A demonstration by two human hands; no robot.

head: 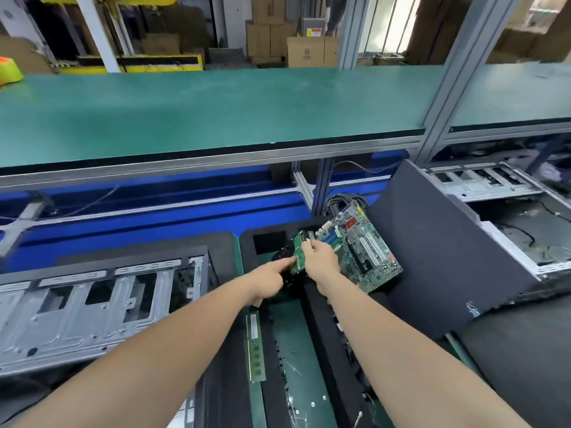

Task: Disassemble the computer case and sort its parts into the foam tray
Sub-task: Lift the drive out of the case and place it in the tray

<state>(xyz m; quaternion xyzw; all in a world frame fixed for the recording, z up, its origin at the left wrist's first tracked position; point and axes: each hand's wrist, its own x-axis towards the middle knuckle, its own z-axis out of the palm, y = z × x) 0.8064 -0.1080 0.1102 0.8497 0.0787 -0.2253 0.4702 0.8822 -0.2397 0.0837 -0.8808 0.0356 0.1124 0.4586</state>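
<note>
A green-topped bench (pixel 216 112) runs beyond both hands, with cardboard boxes (pixel 304 50) stacked behind it. Under the hands lies the black foam tray (pixel 268 239). In it a motherboard (pixel 361 245) rests just right of the right hand (pixel 319 261), which pinches a small green card (pixel 298 253). The left hand (pixel 268 278) stretches a forefinger to that card; I cannot tell if it grips anything. The computer case (pixel 92 304) sits to its left.

The right hand (pixel 319 261) hides part of the card (pixel 298 253); the case (pixel 92 307) runs off the left edge.
</note>
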